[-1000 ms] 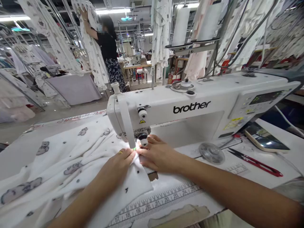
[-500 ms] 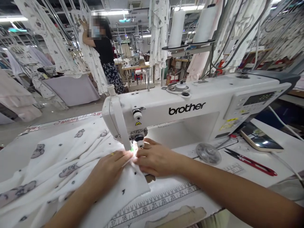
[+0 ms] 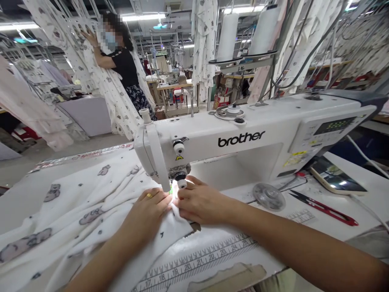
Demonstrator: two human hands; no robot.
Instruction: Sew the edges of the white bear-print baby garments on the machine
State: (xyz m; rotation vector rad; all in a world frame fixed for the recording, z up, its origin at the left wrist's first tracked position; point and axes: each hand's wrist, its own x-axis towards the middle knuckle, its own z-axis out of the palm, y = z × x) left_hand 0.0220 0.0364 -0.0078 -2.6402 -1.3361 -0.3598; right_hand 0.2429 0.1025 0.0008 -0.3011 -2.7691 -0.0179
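White fabric with grey bear prints (image 3: 91, 215) spreads over the left of the sewing machine table and runs under the head of the white sewing machine (image 3: 194, 138). My left hand (image 3: 150, 207), wearing a ring, presses closed fingers on the fabric just left of the lit needle area. On the other side, my right hand (image 3: 203, 202) has its fingers curled together, gripping the fabric by the presser foot. Between the two hands the cloth rises in a small fold. The needle and the seam are mostly hidden by fingers and machine head.
Red-handled thread snips (image 3: 325, 207), a clear bobbin-like disc (image 3: 269, 196) and a phone (image 3: 338, 175) lie to the right. A printed ruler (image 3: 200, 261) runs along the table's front. Thread cones (image 3: 227, 36) stand behind. Further back, a person (image 3: 121, 65) handles hanging garments.
My left fingers have bent more, and the fabric between my hands has bunched up and its front corner has shifted. The person behind has moved left with the hanging garments.
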